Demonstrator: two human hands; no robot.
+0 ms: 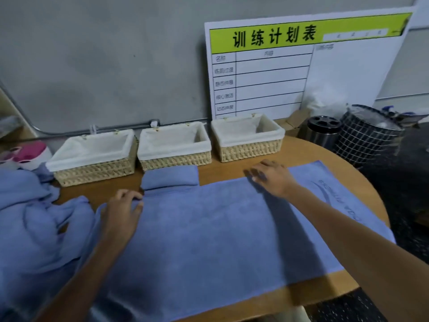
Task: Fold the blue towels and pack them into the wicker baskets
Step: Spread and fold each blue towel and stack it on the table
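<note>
A large blue towel (pixel 209 228) lies spread flat across the wooden table (pixel 313 156). My left hand (pixel 121 211) rests on its far left edge with fingers curled at the hem. My right hand (pixel 270 176) lies flat on the towel's far edge, fingers spread. A small folded blue towel (pixel 170 176) sits on the table before the middle basket. Three white-lined wicker baskets stand in a row at the back: left (pixel 95 156), middle (pixel 174 145), right (pixel 247 137). Nothing shows inside them. A heap of crumpled blue towels (pixel 30 219) lies at the left.
A white schedule board (pixel 301 66) leans on the grey wall behind the baskets. A black cylinder holder (pixel 323 132) and a wire mesh bin (pixel 369 135) stand at the right. A pink and white object (pixel 25 154) sits at the far left.
</note>
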